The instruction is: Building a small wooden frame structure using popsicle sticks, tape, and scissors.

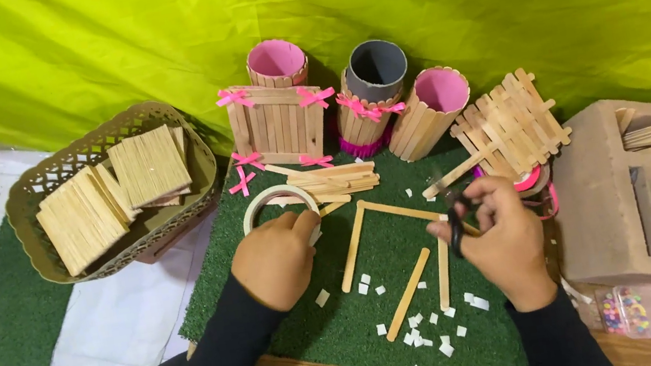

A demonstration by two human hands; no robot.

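My left hand (277, 259) grips a white tape roll (274, 201) on the green turf mat (254, 251). My right hand (501, 239) holds black scissors (457, 221) with fingers through the handles, blades pointing toward the tape. Between the hands lie several wooden craft sticks (406, 293), some placed in an angled frame shape (387, 212). Small white tape squares (419, 335) are scattered over the mat near the sticks.
A beige basket (41, 254) of stick bundles stands at the left. Behind the mat are stick-clad cups (429, 110), a stick panel with pink bows (277, 123) and a lattice of sticks (512, 125). A grey box (608, 208) sits to the right.
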